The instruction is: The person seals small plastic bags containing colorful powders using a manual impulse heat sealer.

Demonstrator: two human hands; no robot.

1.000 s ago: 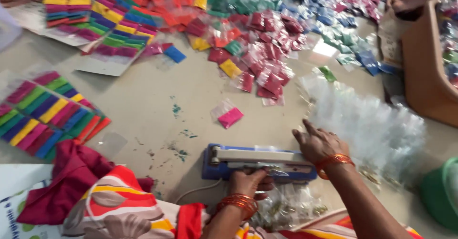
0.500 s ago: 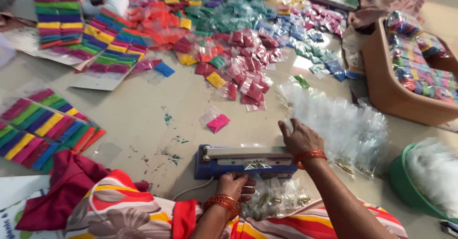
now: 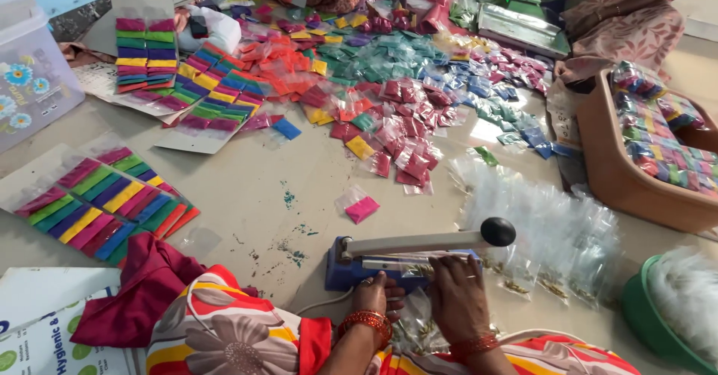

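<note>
Sealer arm point(image 3: 419, 242) now raised, released by right hand point(image 3: 458, 294); both hands, fingers together, pinch a clear pouch point(image 3: 407, 269) on the blue heat sealer point(image 3: 345, 272); left hand point(image 3: 376, 294) beside it.

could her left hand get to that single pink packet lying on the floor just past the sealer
Probably yes. The pink packet lies alone on bare floor just beyond the blue sealer; the left hand sits at the sealer's near edge, so only its raised arm needs clearing.
</note>
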